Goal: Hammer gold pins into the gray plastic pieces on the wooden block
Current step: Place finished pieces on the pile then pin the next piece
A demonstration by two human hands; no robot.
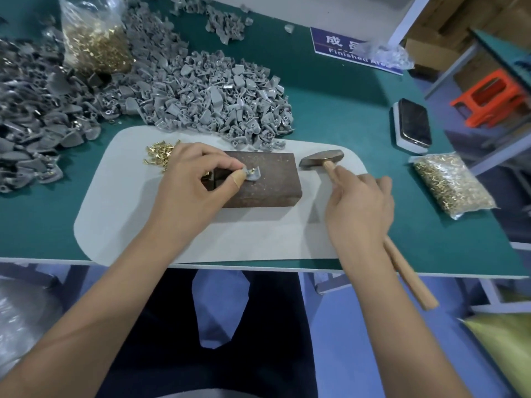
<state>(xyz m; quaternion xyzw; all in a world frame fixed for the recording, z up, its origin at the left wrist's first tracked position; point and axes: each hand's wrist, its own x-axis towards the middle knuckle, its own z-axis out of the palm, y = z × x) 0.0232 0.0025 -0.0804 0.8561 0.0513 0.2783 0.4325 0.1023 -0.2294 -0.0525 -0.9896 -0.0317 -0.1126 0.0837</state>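
While the left hand [189,179] pinches one gray plastic piece [253,175] with a gold pin [253,169] standing in it on the wooden block [267,179], the right hand [359,202] curls around the hammer [321,161] handle just beside the block. A strike could land on the pinching fingers [235,179], since they sit touching the pin; a tilted pin might also bend or skip away. I count one block, one hammer, one loose pin heap [159,152] beyond the left hand, two pin bags, and gray pieces [201,90] beyond counting farther along the counter [344,116].
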